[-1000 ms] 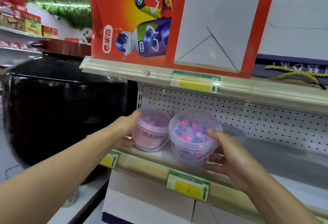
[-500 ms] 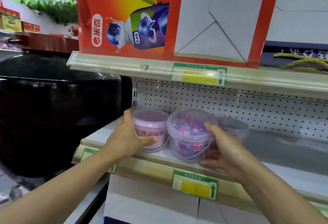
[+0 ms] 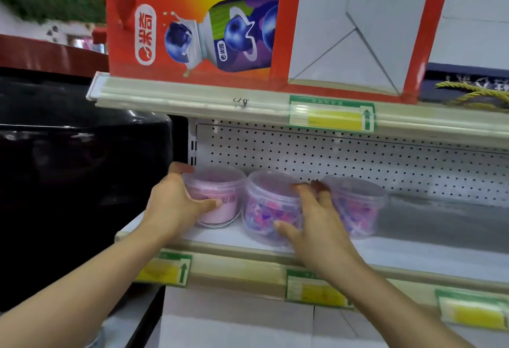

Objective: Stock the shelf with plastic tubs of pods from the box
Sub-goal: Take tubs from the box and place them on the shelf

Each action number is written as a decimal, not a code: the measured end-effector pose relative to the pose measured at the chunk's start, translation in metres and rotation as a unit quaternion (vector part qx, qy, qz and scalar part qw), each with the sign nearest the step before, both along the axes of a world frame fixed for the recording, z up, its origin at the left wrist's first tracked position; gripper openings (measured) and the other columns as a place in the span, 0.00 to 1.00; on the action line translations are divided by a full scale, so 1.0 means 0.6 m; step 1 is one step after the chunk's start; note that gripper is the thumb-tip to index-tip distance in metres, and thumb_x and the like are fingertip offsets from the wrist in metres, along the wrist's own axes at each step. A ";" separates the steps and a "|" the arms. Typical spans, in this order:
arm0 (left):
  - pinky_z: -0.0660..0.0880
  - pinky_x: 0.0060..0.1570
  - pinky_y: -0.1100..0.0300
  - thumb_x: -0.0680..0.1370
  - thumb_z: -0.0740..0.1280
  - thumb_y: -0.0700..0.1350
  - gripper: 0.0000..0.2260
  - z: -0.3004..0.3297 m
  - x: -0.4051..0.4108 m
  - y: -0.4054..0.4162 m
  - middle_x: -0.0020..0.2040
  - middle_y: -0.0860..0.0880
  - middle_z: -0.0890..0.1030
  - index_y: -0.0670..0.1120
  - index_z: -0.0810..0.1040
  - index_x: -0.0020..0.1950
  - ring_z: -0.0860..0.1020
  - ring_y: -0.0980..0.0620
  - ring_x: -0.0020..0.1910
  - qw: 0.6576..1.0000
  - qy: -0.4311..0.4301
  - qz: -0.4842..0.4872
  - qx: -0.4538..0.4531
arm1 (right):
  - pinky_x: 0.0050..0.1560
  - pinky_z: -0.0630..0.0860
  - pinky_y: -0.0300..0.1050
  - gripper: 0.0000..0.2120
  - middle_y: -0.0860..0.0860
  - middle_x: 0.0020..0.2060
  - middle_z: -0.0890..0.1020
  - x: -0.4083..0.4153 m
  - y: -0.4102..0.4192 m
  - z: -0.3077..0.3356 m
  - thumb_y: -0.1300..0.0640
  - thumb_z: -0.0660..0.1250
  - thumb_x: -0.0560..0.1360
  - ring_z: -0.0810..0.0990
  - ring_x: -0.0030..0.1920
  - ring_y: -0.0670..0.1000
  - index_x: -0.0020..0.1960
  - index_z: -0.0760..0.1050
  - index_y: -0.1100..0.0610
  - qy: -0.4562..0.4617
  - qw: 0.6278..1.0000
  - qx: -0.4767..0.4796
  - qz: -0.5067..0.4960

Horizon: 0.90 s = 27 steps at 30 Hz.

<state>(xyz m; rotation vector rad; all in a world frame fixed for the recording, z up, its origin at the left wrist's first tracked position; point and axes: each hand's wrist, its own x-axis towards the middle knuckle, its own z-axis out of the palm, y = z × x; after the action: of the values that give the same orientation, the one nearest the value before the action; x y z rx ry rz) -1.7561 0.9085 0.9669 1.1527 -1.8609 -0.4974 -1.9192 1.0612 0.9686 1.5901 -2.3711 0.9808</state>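
Cupping pink tub [image 3: 217,199], left hand [image 3: 176,207]; right hand [image 3: 311,221] round middle tub [image 3: 268,210]

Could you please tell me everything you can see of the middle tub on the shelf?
The middle tub is a round, clear plastic container with a clear lid, filled with pink, purple and blue pods. It stands upright near the front of the white shelf, between the pink tub and a third clear tub. The right hand holds it, thumb on its front, fingers over its right rim.
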 end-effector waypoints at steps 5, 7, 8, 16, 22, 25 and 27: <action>0.70 0.41 0.59 0.63 0.79 0.52 0.34 -0.003 0.004 -0.042 0.49 0.46 0.79 0.47 0.67 0.64 0.76 0.47 0.45 1.000 0.001 0.009 0.019 | 0.53 0.75 0.52 0.23 0.59 0.66 0.65 -0.013 -0.069 0.006 0.54 0.66 0.76 0.74 0.58 0.61 0.67 0.64 0.57 0.001 0.996 -0.039 -0.079; 0.72 0.43 0.57 0.64 0.78 0.51 0.34 -0.001 -0.001 -0.050 0.50 0.46 0.78 0.48 0.66 0.64 0.77 0.45 0.48 1.000 0.006 0.006 0.027 | 0.52 0.75 0.52 0.21 0.58 0.67 0.64 -0.021 -0.088 0.004 0.55 0.65 0.76 0.74 0.58 0.62 0.67 0.64 0.56 0.003 0.996 -0.045 -0.079; 0.73 0.45 0.56 0.64 0.78 0.51 0.33 0.000 -0.005 -0.052 0.52 0.45 0.78 0.48 0.66 0.64 0.77 0.43 0.50 1.000 0.003 0.005 0.029 | 0.51 0.76 0.52 0.21 0.57 0.67 0.64 -0.025 -0.094 0.002 0.55 0.64 0.76 0.74 0.58 0.62 0.67 0.63 0.55 0.006 0.997 -0.037 -0.069; 0.67 0.65 0.45 0.68 0.73 0.52 0.41 -0.003 -0.012 -0.023 0.74 0.41 0.59 0.51 0.54 0.75 0.63 0.39 0.70 0.988 -0.147 0.030 -0.035 | 0.71 0.56 0.55 0.35 0.59 0.73 0.56 -0.052 -0.013 -0.001 0.45 0.67 0.73 0.57 0.73 0.60 0.74 0.56 0.53 0.157 0.971 -0.071 -0.167; 0.59 0.68 0.48 0.70 0.71 0.55 0.35 0.006 -0.031 0.042 0.74 0.44 0.56 0.50 0.61 0.73 0.55 0.42 0.71 0.958 -0.218 -0.001 -0.184 | 0.61 0.70 0.57 0.27 0.64 0.67 0.61 -0.128 0.032 0.008 0.50 0.65 0.75 0.68 0.63 0.67 0.70 0.60 0.52 -0.036 0.974 0.011 -0.221; 0.59 0.68 0.50 0.70 0.70 0.56 0.33 0.003 -0.044 0.062 0.73 0.46 0.59 0.51 0.62 0.72 0.57 0.43 0.70 0.947 -0.236 -0.033 -0.215 | 0.56 0.73 0.55 0.21 0.63 0.64 0.64 -0.130 0.012 0.003 0.53 0.60 0.78 0.74 0.57 0.66 0.69 0.61 0.51 -0.042 0.979 0.012 -0.199; 0.59 0.66 0.50 0.70 0.70 0.54 0.33 0.001 -0.049 0.073 0.73 0.46 0.61 0.50 0.63 0.71 0.60 0.43 0.69 0.937 -0.243 -0.047 -0.245 | 0.56 0.74 0.55 0.21 0.63 0.65 0.62 -0.128 -0.004 0.003 0.54 0.58 0.79 0.74 0.56 0.66 0.71 0.59 0.52 -0.034 0.981 0.019 -0.191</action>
<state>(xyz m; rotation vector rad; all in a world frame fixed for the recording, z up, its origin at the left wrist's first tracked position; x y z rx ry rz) -1.7858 0.9523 0.9678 0.8921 -2.2922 0.2310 -1.9958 1.0586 0.9707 1.0626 -2.6173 0.9217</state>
